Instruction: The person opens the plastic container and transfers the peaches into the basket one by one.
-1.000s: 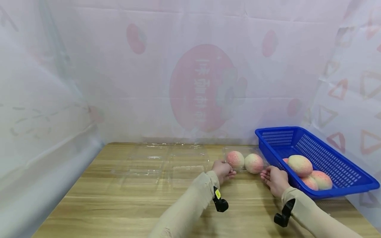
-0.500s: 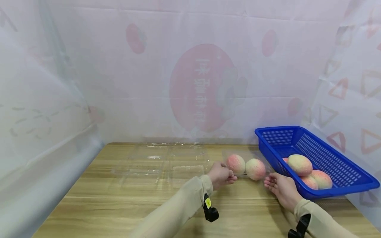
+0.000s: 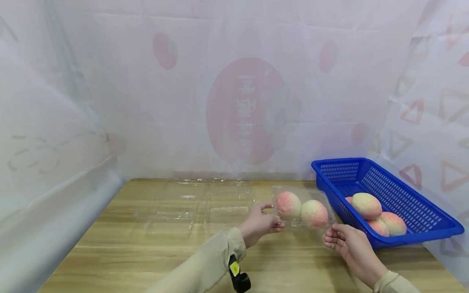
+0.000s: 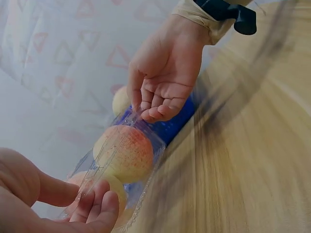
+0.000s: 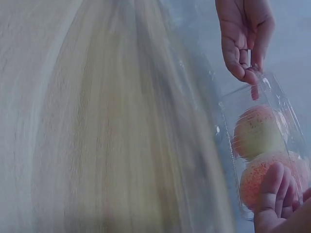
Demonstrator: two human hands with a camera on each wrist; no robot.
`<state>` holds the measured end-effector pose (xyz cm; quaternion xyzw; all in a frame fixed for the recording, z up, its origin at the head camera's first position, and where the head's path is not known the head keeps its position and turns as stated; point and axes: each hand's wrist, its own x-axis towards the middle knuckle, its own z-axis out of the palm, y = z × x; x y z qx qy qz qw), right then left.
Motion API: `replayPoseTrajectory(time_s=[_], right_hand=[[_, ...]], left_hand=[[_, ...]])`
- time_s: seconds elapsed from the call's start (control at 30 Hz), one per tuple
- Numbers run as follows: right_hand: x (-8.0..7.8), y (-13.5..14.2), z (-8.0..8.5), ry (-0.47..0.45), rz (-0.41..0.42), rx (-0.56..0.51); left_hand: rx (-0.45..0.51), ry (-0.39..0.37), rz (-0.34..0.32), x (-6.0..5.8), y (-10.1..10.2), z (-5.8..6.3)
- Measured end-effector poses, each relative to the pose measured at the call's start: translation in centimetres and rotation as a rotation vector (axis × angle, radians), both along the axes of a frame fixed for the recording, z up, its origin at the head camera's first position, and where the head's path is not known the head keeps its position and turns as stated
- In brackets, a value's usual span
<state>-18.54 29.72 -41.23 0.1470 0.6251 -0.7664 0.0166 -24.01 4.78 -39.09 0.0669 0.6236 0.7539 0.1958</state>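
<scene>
A clear plastic clamshell box (image 3: pixel 307 195) holds two pink-and-cream peaches (image 3: pixel 288 205) side by side. My left hand (image 3: pixel 259 226) pinches its left end between thumb and fingers. At the right end, my right hand (image 3: pixel 353 250) grips the near corner, its palm turned inward; the left wrist view shows those fingertips meeting the plastic edge. Tilted toward me, the box appears raised off the wooden table. In the right wrist view both peaches (image 5: pixel 260 132) show through the clear wall, with a hand at each end.
A blue perforated basket (image 3: pixel 324 195) stands on the right, close to the box and right hand, with several peaches (image 3: pixel 366 205) inside. On the left of the wooden table (image 3: pixel 121 252), clear plastic containers (image 3: pixel 179 199) lie near the back. A printed white sheet (image 3: pixel 165 122) closes off the back.
The box with its two peaches has come slightly nearer and tilted up toward me. Both hands have drawn back toward me, the left also shifting left.
</scene>
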Motion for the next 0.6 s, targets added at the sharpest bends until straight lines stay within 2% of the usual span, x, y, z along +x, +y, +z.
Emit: replayPoseTrajectory(time_s=[0.3,0.6], right_hand=[[1.8,-1.3,1.9,0.051,0.064,-0.008],[2.9,-2.0,2.4,0.124,0.226,-0.019]], left_hand=[[0.06,0.053,-0.01,2.2,-2.7,1.1],[0.077,0.067,-0.023,3.9,-5.1,1.6]])
